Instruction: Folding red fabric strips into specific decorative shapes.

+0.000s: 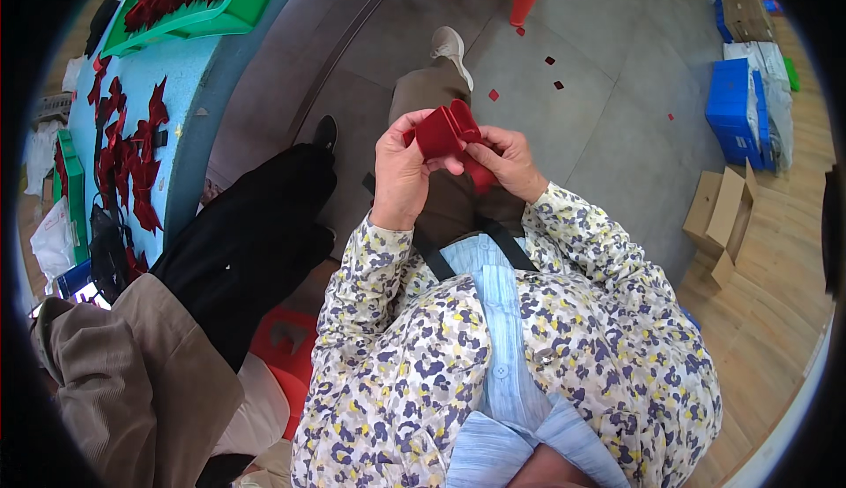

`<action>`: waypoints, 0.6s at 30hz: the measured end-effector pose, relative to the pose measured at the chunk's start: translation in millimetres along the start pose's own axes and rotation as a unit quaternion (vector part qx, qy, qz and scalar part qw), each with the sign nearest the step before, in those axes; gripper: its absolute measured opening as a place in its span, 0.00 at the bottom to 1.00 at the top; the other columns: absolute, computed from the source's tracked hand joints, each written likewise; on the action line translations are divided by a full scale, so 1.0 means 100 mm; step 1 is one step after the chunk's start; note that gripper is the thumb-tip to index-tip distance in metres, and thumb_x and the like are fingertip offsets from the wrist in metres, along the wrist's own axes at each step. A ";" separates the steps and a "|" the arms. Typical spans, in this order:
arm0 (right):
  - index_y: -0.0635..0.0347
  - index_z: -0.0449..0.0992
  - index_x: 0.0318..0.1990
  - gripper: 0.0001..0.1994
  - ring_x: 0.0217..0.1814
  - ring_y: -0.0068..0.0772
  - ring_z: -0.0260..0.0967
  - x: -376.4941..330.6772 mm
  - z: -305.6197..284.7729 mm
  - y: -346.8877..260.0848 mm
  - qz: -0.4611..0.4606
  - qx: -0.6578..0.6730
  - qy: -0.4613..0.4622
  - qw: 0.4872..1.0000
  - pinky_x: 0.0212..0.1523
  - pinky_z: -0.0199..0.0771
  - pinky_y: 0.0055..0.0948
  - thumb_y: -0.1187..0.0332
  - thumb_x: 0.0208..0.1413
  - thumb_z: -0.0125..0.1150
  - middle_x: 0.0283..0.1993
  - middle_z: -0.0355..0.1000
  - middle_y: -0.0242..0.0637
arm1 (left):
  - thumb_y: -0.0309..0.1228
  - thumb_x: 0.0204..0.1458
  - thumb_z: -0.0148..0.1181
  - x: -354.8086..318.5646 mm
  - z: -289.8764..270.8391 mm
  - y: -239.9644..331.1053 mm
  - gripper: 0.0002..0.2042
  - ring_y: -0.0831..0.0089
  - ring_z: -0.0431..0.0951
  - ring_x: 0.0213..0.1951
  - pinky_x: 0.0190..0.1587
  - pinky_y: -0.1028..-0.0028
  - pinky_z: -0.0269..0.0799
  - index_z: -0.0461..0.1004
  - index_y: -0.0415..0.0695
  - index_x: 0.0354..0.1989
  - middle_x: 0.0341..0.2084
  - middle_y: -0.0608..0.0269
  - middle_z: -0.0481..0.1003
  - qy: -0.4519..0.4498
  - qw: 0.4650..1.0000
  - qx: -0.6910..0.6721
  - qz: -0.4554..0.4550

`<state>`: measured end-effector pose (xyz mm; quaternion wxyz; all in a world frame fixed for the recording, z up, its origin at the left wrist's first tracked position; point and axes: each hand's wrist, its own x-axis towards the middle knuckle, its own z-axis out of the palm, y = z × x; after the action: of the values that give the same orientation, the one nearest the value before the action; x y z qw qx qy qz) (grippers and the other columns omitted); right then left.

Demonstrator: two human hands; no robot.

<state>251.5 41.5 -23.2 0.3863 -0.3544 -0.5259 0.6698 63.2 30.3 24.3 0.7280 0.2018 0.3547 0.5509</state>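
A piece of dark red velvet ribbon [438, 134], folded into loops, is held up over my lap between both hands. My left hand [402, 167] grips its left side, thumb in front and fingers curled behind. On the other side, my right hand [511, 163] pinches the ribbon's right end between thumb and fingers. A lower part of the ribbon hangs beneath the right fingertips. The exact fold behind the fingers is hidden.
Red velvet bows [141, 157] lie on a light blue table [189, 104] at the left, below a green tray [238, 16] heaped with more. A seated co-worker [132, 356] is close at my left. Blue bins [736, 109] and an open cardboard box [723, 215] stand at right; red scraps dot the floor.
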 end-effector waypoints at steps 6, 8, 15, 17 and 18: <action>0.66 0.75 0.49 0.11 0.42 0.16 0.69 0.04 -0.10 0.11 0.025 0.016 0.071 0.997 0.44 0.70 0.18 0.70 0.62 0.55 0.40 0.75 0.30 | 0.22 0.58 0.51 0.02 0.10 -0.04 0.14 0.67 0.81 0.30 0.31 0.74 0.80 0.67 0.33 0.52 0.38 0.49 0.77 -0.021 0.999 -0.002 -0.027; 0.65 0.75 0.49 0.11 0.42 0.16 0.69 0.08 -0.15 0.13 0.028 0.021 0.075 0.997 0.44 0.71 0.19 0.70 0.62 0.55 0.40 0.75 0.30 | 0.22 0.58 0.51 0.02 0.15 -0.04 0.14 0.66 0.81 0.30 0.31 0.74 0.80 0.67 0.33 0.52 0.38 0.49 0.77 -0.026 0.999 0.000 -0.037; 0.66 0.76 0.43 0.09 0.36 0.17 0.71 0.33 -0.19 -0.07 0.018 0.012 0.099 0.995 0.38 0.72 0.18 0.72 0.63 0.52 0.36 0.75 0.29 | 0.22 0.59 0.50 -0.01 0.35 0.00 0.16 0.71 0.79 0.26 0.29 0.78 0.77 0.65 0.34 0.55 0.34 0.51 0.78 -0.009 0.998 0.022 -0.064; 0.65 0.76 0.43 0.09 0.37 0.17 0.71 0.37 -0.20 -0.06 0.016 0.016 0.100 0.995 0.38 0.72 0.18 0.72 0.63 0.51 0.36 0.75 0.29 | 0.22 0.59 0.49 0.01 0.26 -0.02 0.16 0.77 0.77 0.24 0.24 0.81 0.72 0.65 0.36 0.56 0.34 0.54 0.77 -0.046 0.994 0.088 -0.040; 0.65 0.76 0.43 0.09 0.37 0.17 0.71 0.38 -0.20 -0.05 0.014 0.020 0.101 0.995 0.38 0.72 0.19 0.72 0.63 0.51 0.36 0.75 0.30 | 0.22 0.60 0.49 0.01 0.24 -0.02 0.16 0.80 0.75 0.24 0.22 0.83 0.70 0.65 0.36 0.56 0.34 0.56 0.77 -0.064 0.990 0.121 -0.028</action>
<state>252.8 84.5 -25.2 0.4352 -0.4196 -0.4655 0.6464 82.2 33.0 38.1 0.7346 0.3130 0.3773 0.4691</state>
